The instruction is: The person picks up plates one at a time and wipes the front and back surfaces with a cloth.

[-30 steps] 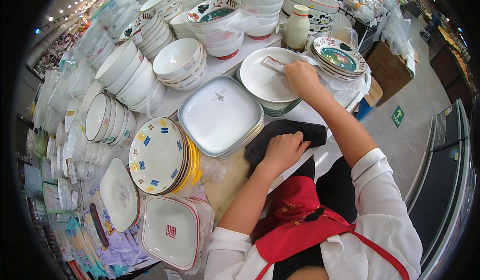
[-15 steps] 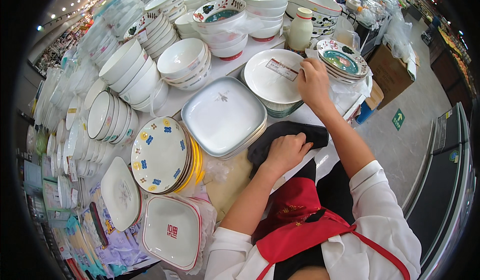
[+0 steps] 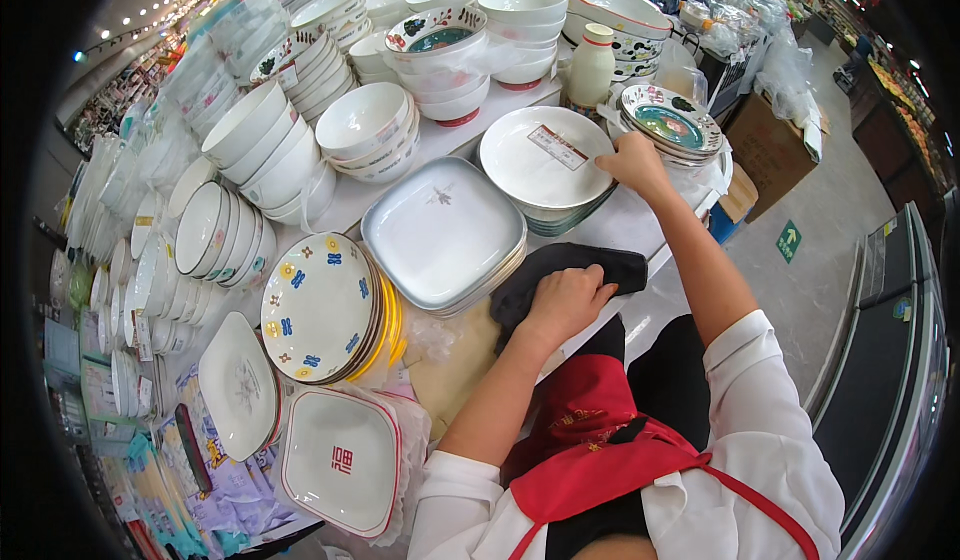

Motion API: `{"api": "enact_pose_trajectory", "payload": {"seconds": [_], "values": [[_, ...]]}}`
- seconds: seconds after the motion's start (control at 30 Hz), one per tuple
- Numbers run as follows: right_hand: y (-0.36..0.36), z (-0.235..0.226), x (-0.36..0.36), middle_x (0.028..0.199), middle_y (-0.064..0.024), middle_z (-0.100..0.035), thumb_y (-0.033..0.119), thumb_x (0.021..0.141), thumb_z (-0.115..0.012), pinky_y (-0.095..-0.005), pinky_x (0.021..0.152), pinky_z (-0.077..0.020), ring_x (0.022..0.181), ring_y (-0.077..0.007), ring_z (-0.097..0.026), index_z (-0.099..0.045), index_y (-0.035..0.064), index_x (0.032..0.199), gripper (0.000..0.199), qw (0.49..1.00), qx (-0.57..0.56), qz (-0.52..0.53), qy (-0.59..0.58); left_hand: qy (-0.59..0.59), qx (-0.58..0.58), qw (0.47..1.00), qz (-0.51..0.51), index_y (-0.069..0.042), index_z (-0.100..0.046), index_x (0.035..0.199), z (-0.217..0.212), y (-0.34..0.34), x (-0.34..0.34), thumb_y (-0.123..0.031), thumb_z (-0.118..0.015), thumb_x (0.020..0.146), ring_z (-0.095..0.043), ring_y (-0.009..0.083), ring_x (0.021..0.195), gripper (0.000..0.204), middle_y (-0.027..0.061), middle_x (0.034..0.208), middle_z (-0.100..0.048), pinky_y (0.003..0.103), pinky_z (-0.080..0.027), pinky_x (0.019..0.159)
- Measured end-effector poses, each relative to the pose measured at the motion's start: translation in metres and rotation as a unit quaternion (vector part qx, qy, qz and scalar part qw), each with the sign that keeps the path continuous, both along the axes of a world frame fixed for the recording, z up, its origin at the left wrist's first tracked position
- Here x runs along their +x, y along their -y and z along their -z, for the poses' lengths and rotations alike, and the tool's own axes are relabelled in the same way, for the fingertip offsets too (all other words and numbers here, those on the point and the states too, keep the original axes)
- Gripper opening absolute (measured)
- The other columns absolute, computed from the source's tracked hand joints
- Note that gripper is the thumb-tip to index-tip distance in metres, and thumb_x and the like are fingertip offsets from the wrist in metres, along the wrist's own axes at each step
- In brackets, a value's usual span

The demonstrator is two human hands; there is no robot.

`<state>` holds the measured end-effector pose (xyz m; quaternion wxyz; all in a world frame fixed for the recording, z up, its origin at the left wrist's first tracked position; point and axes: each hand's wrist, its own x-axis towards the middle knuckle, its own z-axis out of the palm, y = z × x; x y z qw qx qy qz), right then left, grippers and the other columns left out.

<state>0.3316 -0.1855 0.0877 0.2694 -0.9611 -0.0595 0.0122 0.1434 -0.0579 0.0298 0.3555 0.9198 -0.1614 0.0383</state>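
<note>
Two hands are busy. Left hand (image 3: 566, 300) presses flat on the dark cloth (image 3: 560, 272), just in front of the square plates (image 3: 440, 230). Right hand (image 3: 630, 165) grips the round white plate (image 3: 545, 160) beside them. Best to hold that rim firmly and lift slowly.

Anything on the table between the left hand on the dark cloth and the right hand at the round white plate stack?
Head view: only bare white tabletop lies between the left hand on the dark cloth and the right hand at the round white plate stack.
</note>
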Motion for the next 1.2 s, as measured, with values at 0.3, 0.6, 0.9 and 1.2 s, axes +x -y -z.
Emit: {"api": "enact_pose_trajectory", "payload": {"seconds": [0.3, 0.6, 0.9, 1.2], "values": [[-0.002, 0.0, -0.027, 0.076, -0.02, -0.063, 0.011, 0.08, -0.053, -0.0362, 0.06, -0.0484, 0.064, -0.0253, -0.063, -0.058, -0.0089, 0.089, 0.022, 0.981, 0.178, 0.036, 0.065, -0.012, 0.003, 1.0, -0.004, -0.003, -0.058, 0.077, 0.0, -0.001, 0.0, -0.029, -0.061, 0.087, -0.061, 0.039, 0.068, 0.027, 0.0181, 0.067, -0.062, 0.049, -0.047, 0.062], [0.024, -0.012, -0.077, 0.082, -0.0128, -0.063, 0.013, 0.091, -0.052, -0.0303, 0.067, -0.0444, 0.072, -0.0167, -0.055, -0.056, -0.0046, 0.1, 0.02, 0.885, 0.411, 0.022, 0.217, -0.014, -0.15, 0.988, -0.032, -0.001, -0.06, 0.084, 0.019, -0.003, 0.01, -0.022, -0.058, 0.09, -0.061, 0.0235, 0.055, 0.022, 0.0127, 0.06, -0.06, 0.037, -0.046, 0.053], [0.072, 0.023, -0.172, 0.068, -0.01, -0.061, 0.014, 0.091, -0.055, -0.0273, 0.059, -0.0431, 0.06, -0.0112, -0.052, -0.06, -0.0027, 0.103, 0.021, 0.879, 0.414, 0.111, 0.208, -0.136, -0.501, 0.852, 0.07, -0.002, -0.035, 0.14, 0.044, -0.039, 0.012, -0.038, -0.036, 0.098, -0.048, 0.0276, 0.123, 0.056, 0.0146, 0.137, -0.047, 0.039, -0.043, 0.101], [0.089, 0.062, -0.186, 0.073, -0.0137, -0.06, 0.012, 0.091, -0.055, -0.0278, 0.063, -0.0442, 0.065, -0.0135, -0.053, -0.06, -0.0026, 0.104, 0.021, 0.895, 0.389, 0.115, 0.186, -0.308, -0.63, 0.708, 0.084, 0.003, -0.038, 0.136, 0.017, -0.018, 0.008, -0.051, -0.045, 0.094, -0.052, 0.0299, 0.119, 0.069, 0.0191, 0.132, -0.05, 0.04, -0.042, 0.1]]}}
